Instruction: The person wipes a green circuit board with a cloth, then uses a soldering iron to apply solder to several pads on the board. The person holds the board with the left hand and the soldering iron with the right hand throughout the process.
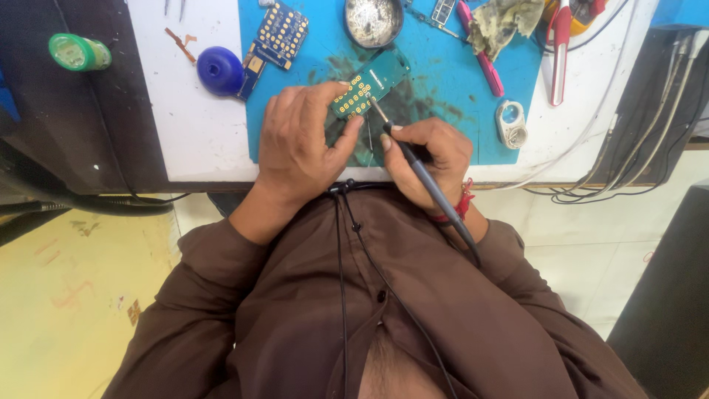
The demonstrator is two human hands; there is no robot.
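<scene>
Fingers of left hand (299, 140) pinching flat green circuit board (369, 83), right hand (428, 159) gripping slim soldering iron (425, 181)

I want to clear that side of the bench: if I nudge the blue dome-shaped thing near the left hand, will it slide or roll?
The blue dome looks rounded and smooth, so it would probably rock or roll rather than stay put. It seems small and likely light. It sits against a blue circuit board at the mat's edge, which might stop it.

Head view, single camera: worn high, facing steeply down past the chest onto the workbench edge (207, 174); hands sit mid-frame, fairly close; far bench cropped, perhaps slightly tilted
</scene>
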